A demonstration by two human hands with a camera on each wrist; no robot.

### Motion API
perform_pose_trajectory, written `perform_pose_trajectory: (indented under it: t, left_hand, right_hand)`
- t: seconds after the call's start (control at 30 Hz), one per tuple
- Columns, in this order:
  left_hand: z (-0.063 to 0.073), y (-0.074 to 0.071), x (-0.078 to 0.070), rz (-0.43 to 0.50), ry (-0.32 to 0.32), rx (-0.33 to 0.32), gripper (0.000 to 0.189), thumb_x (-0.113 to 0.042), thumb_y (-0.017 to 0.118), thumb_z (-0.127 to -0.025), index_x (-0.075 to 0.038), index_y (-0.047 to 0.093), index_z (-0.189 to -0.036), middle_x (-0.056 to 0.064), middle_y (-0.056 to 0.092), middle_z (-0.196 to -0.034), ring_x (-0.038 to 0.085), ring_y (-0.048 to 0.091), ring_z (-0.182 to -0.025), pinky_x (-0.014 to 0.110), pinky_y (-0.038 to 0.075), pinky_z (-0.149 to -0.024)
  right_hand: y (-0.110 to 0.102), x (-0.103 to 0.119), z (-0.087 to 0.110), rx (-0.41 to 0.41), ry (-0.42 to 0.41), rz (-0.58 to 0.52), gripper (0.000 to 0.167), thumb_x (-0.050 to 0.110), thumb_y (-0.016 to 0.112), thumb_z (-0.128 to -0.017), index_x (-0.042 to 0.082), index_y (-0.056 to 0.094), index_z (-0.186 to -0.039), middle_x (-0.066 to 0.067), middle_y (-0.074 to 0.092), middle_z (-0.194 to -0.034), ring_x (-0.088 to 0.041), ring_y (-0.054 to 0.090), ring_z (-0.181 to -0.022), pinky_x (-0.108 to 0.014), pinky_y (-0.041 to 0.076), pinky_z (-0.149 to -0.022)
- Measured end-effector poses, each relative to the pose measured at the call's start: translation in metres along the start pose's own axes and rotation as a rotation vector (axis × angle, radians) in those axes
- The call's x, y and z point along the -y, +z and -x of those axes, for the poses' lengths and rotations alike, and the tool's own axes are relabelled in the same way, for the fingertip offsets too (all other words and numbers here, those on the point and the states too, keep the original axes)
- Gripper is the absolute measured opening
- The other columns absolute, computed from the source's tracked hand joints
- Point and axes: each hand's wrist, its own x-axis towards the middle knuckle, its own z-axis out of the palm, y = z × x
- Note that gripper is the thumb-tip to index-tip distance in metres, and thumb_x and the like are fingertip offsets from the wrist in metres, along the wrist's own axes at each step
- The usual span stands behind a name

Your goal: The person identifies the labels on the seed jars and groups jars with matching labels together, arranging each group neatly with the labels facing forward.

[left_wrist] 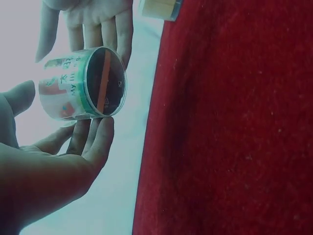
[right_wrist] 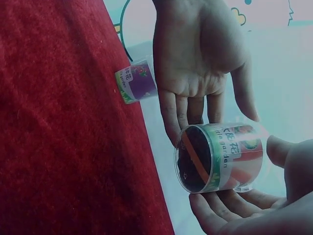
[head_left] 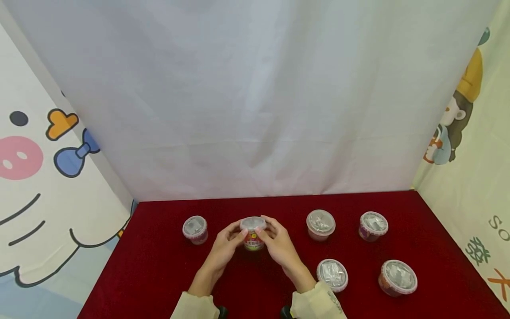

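Left hand (head_left: 224, 246), fingers partly curled, is gripping the cup (head_left: 253, 235); it is hovering above the cloth (head_left: 159, 266), long axis near upright, lid (head_left: 253, 222) up, label (head_left: 253, 242) facing me; my right hand (head_left: 280, 246) is gripping its other side, likewise half-curled.

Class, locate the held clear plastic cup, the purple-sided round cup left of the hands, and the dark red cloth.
Held clear plastic cup (head_left: 253, 235), head view: its printed label.
Purple-sided round cup (head_left: 195, 228), head view: its lid.
Dark red cloth (left_wrist: 234, 117), left wrist view: bare surface.
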Motion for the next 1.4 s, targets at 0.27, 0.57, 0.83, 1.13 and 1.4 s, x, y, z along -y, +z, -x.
perform_pose_trajectory:
  t: [0.27, 0.57, 0.83, 1.13, 1.4]
  left_hand:
    - [-0.004, -0.004, 0.007, -0.033, -0.010, -0.005, 0.050, -0.015, 0.062, -0.108, 0.001, 0.050, -0.154, 0.022, 0.058, -0.148, 0.027, 0.060, -0.126, 0.042, 0.051, -0.105]
    - [-0.009, -0.008, 0.014, -0.055, 0.017, 0.001, 0.053, -0.008, 0.060, -0.108, 0.001, 0.045, -0.158, 0.026, 0.047, -0.159, 0.044, 0.049, -0.143, 0.056, 0.044, -0.116]
    - [-0.015, -0.010, 0.015, -0.026, 0.012, 0.016, 0.057, -0.004, 0.058, -0.108, 0.004, 0.038, -0.160, 0.030, 0.040, -0.162, 0.048, 0.040, -0.149, 0.060, 0.038, -0.120]
    - [-0.021, -0.010, 0.018, 0.006, 0.008, 0.025, 0.059, 0.002, 0.058, -0.107, 0.005, 0.035, -0.161, 0.031, 0.037, -0.164, 0.047, 0.038, -0.150, 0.059, 0.037, -0.120]
    - [-0.024, -0.010, 0.022, 0.015, -0.002, 0.036, 0.059, 0.005, 0.057, -0.106, 0.006, 0.035, -0.161, 0.032, 0.035, -0.164, 0.048, 0.036, -0.151, 0.061, 0.036, -0.121]
  right_hand:
    - [0.003, -0.013, -0.010, 0.038, -0.032, -0.010, 0.057, 0.019, 0.060, -0.110, -0.004, 0.041, -0.158, -0.029, 0.048, -0.157, -0.048, 0.047, -0.144, -0.064, 0.040, -0.116]
    - [0.007, -0.025, -0.022, 0.076, -0.044, -0.066, 0.059, 0.012, 0.059, -0.109, -0.006, 0.035, -0.160, -0.030, 0.040, -0.162, -0.048, 0.041, -0.148, -0.061, 0.039, -0.118]
    - [0.009, -0.030, -0.028, 0.080, -0.049, -0.095, 0.058, 0.005, 0.058, -0.109, -0.007, 0.034, -0.160, -0.030, 0.038, -0.163, -0.047, 0.038, -0.150, -0.058, 0.040, -0.118]
    - [0.010, -0.035, -0.033, 0.066, -0.055, -0.091, 0.059, 0.001, 0.058, -0.107, -0.007, 0.034, -0.160, -0.030, 0.038, -0.164, -0.046, 0.037, -0.151, -0.059, 0.039, -0.119]
    - [0.011, -0.037, -0.033, 0.051, -0.059, -0.084, 0.058, -0.001, 0.059, -0.106, -0.009, 0.035, -0.158, -0.031, 0.039, -0.162, -0.048, 0.037, -0.151, -0.060, 0.038, -0.119]
